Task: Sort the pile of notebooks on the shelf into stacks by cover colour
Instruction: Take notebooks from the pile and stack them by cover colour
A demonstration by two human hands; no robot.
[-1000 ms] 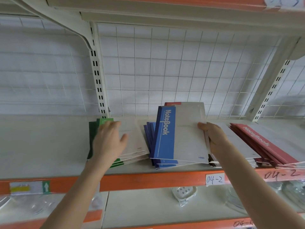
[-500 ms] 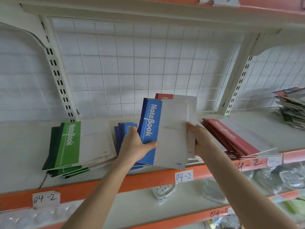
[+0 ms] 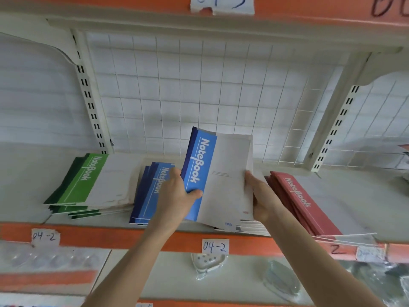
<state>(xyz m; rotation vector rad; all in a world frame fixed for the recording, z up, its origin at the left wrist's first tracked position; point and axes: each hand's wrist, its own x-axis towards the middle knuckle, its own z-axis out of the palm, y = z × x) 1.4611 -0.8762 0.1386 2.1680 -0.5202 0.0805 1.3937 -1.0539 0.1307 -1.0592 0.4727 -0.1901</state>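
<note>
A blue-and-grey notebook [image 3: 218, 173] is held tilted up above the shelf [image 3: 24, 173]. My left hand [image 3: 177, 196] grips its blue spine side, thumb on the cover. My right hand [image 3: 261, 196] grips its right edge, together with at least one more notebook behind it. On the shelf lie three stacks: green notebooks [image 3: 93, 182] at the left, blue notebooks [image 3: 150, 191] just left of my left hand, and red notebooks [image 3: 309, 200] at the right. A few more notebooks [image 3: 252, 228] lie under my right hand, their covers hidden.
A white wire grid [image 3: 199, 96] backs the shelf, with slotted uprights at both sides. The orange shelf edge [image 3: 110, 237] carries paper labels reading 04-2. Another pile of notebooks [image 3: 405, 165] shows at the far right edge. Plastic-wrapped goods [image 3: 208, 262] lie on the lower shelf.
My left hand left the green stack and took hold of the blue notebook's spine side. Both hands have lifted the blue notebook higher and tilted it up.
</note>
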